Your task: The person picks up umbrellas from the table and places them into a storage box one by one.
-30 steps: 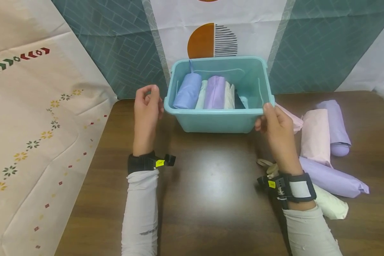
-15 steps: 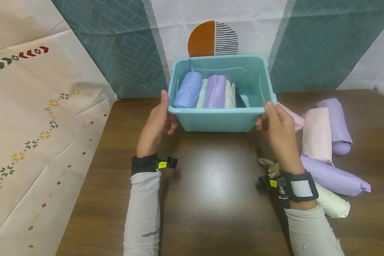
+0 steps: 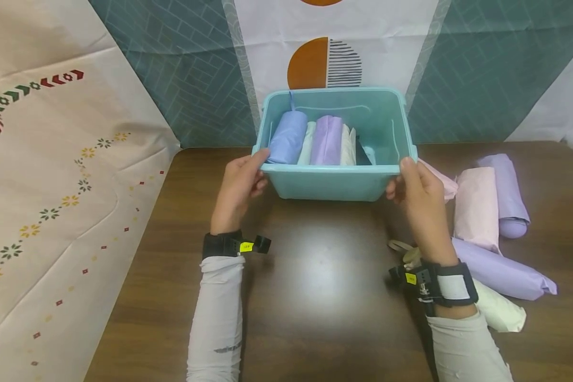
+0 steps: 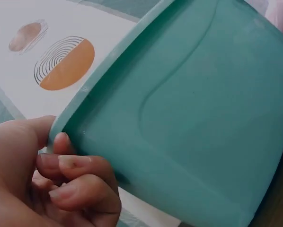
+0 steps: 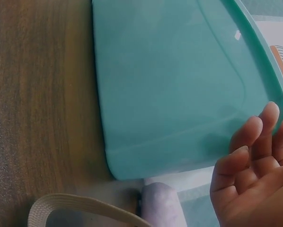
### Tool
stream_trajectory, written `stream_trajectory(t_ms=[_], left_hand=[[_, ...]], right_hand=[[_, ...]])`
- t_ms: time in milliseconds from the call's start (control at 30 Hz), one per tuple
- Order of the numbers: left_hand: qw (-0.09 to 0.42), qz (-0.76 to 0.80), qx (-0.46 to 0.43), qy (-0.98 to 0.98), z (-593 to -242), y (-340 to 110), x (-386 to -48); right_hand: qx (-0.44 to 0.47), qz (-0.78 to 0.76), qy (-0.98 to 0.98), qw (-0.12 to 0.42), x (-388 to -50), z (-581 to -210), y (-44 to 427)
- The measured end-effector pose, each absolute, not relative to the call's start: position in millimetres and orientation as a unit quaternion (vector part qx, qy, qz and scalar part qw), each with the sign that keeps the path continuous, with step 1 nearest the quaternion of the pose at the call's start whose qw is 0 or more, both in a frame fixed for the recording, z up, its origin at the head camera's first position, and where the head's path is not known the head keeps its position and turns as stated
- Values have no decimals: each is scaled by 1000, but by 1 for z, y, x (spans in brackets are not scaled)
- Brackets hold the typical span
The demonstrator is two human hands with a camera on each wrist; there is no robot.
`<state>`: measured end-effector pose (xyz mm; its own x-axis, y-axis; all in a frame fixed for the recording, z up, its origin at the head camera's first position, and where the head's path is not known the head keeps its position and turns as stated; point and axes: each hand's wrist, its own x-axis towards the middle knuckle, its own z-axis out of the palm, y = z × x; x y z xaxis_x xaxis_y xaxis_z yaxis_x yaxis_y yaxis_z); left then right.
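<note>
One teal bin (image 3: 331, 184) stands toward the back of the counter (image 3: 324, 339), straight in front of the person, a hand at each near corner. The left hand (image 3: 239, 185) pinches the rim, thumb on top, fingers (image 4: 87, 191) curled below; the right hand (image 3: 422, 199) does likewise, its fingers (image 5: 248, 132) loosely bent under the edge. From where I stand, the step looks like taking a steady two-handed hold. The blue roll (image 3: 288, 139), purple roll (image 3: 327, 141) and white bundle (image 3: 346, 147) sit left and centre inside, so that side is probably heavier; I'd firm up the left pinch and move both corners at one pace, so nothing slides into the roomier right end. Outside, the pink bundle (image 3: 477, 207) and lilac bundle (image 3: 503, 269) lie right of the bin, and a beige strap (image 5: 75, 200) loops near the right wristband (image 3: 453, 286): I'd hold clear of it, since a snag could twist the bin.
</note>
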<state>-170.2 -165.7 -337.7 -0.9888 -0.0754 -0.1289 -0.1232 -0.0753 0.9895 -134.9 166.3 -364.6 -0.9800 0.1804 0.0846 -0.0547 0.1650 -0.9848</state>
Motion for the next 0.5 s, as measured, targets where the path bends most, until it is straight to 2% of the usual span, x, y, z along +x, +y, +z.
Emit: stream_trajectory(t_ms=[133, 500], left_hand=[[9, 757, -63, 651, -344, -166, -174], [28, 788, -37, 614, -349, -169, -177]], right_hand=[[-33, 665, -740, 96, -135, -365, 166], [-33, 667, -738, 96, -136, -366, 166]])
